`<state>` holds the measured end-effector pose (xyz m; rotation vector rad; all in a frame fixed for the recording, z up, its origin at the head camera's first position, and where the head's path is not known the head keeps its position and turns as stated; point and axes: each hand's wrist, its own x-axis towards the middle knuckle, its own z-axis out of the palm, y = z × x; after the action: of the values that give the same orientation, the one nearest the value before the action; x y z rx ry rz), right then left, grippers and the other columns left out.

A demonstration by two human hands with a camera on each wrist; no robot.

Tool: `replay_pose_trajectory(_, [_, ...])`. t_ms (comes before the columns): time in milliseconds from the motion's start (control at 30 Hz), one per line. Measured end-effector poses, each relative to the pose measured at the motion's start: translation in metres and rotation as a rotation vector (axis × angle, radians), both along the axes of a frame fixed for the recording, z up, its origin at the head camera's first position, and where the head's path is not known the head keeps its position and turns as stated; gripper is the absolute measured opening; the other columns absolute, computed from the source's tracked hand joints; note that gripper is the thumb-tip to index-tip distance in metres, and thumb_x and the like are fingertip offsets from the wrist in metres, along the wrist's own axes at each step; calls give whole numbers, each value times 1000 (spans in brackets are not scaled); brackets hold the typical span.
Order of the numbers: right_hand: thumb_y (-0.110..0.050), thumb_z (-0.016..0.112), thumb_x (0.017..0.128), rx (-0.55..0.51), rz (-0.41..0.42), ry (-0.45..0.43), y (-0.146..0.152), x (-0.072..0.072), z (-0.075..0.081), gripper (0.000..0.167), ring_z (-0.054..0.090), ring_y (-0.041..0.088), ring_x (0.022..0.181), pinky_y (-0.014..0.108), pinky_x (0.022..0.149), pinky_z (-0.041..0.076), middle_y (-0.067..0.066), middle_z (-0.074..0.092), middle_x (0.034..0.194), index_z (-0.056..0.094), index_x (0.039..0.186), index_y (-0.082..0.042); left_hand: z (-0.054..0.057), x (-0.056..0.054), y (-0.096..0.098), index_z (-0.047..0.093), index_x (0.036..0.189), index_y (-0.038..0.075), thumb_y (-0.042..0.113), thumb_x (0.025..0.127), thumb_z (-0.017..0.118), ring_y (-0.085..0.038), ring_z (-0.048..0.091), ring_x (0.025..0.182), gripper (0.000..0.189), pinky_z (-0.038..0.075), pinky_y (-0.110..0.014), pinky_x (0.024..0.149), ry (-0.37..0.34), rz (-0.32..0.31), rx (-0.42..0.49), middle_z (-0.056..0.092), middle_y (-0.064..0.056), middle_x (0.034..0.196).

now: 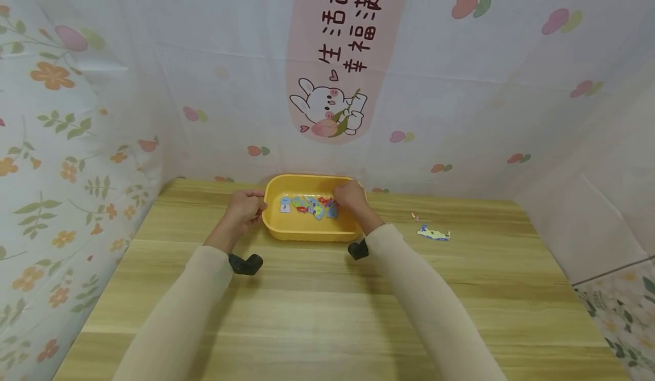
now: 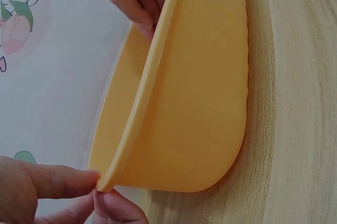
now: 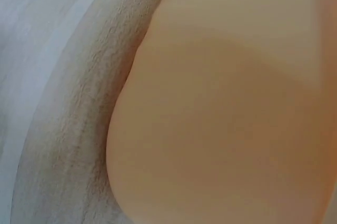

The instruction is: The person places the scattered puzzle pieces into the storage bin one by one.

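A yellow plastic basin (image 1: 309, 236) stands on the wooden table near the back wall, with several small flat coloured pieces (image 1: 317, 207) lying in it. My left hand (image 1: 244, 207) pinches the basin's left rim between thumb and fingers, plainly seen in the left wrist view. Inside the basin's right end, my right hand (image 1: 352, 194) reaches down with bent fingers beside the pieces. Whether it holds one is hidden by the hand and the basin wall. The right wrist view shows only the basin's outer wall (image 3: 221, 129) and some tabletop.
To the right of the basin, a yellow-and-blue flat piece (image 1: 434, 233) and a smaller reddish piece (image 1: 415, 216) lie on the wooden table (image 1: 317, 313). A printed cloth (image 1: 230, 85) hangs close behind the basin. Patterned cloth also borders the left side.
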<state>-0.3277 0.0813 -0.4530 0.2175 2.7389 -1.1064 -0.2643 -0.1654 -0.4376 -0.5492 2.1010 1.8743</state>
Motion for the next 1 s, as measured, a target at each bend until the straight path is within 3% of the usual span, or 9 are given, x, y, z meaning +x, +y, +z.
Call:
replay_pose_trajectory(400, [-9,47,87,88,68,3,1,-3,-6,39,52,15,47,20,44,35,9,61,59,44,48,-12,-1,-1,-1,52,135,0,0,93,50,-12,48,64,42,49,-25,62,2,-10,4,53,-9,99])
replay_pose_trajectory(633, [-7,46,85,9,32,-25,3,-1,-1,30,59,19,53,21,45,40,20,70,79,57,57,-2,-2,0,-1,52,134,-1,-1,93,50,-12,49,64,41,49,-25,62,9,-4,-3,53,-8,97])
replay_pose_trajectory(800, [-7,46,88,-78,7,-60,7,4,10,29,69,34,76,36,69,56,25,70,94,68,89,12,-2,0,0,52,134,-1,-1,92,51,-12,49,65,42,49,-25,62,16,-2,-1,54,-8,93])
replay_pose_trajectory(867, [-7,47,88,-138,0,-66,9,5,15,30,70,36,87,41,81,57,27,69,99,67,96,14,-2,0,0,52,134,-1,-1,92,51,-13,49,66,42,49,-25,63,17,-3,1,53,-7,93])
replay_pose_trajectory(1000, [-6,49,90,-282,-13,-81,17,6,22,29,70,36,92,42,87,54,27,66,106,63,104,15,-1,0,0,52,134,0,-1,92,51,-14,49,67,42,50,-26,65,8,6,4,53,-7,92])
